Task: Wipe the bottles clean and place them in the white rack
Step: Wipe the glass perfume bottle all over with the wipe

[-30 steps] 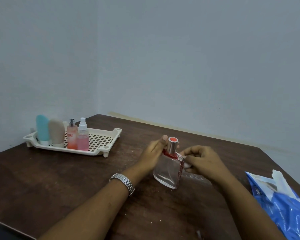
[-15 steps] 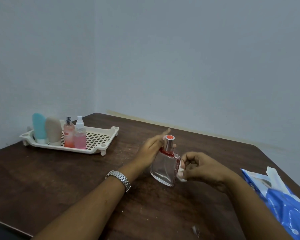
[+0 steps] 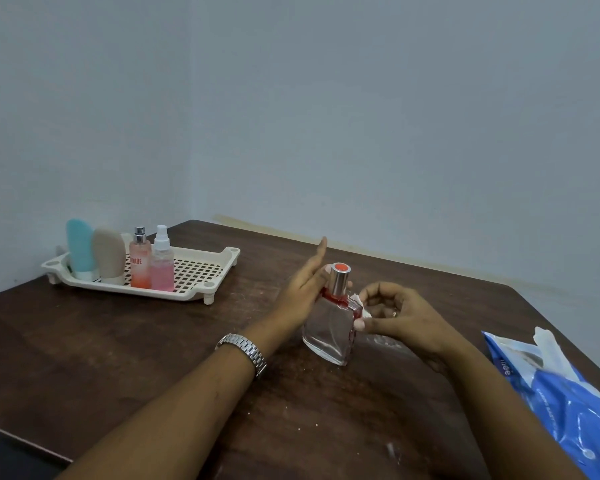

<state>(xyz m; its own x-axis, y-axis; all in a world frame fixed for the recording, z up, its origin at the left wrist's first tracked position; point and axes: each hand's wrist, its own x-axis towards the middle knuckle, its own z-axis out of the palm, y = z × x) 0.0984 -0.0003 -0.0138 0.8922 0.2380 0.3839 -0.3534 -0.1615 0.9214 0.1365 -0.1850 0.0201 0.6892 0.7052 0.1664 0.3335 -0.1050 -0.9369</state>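
The clear flat glass bottle [image 3: 329,329] with a silver cap stood tilted on the dark brown wooden surface [image 3: 118,341], well apart from the white plastic rack [image 3: 196,271] at far left holding 4 other bottles [image 3: 141,263] upright. The left hand [image 3: 303,292] lay against its left side, fingers straight and together, while the right hand [image 3: 400,317], fingers curled, pinched a small white wipe [image 3: 360,304] against its right shoulder. A blue and white plastic pack [image 3: 568,407] lay at the right edge
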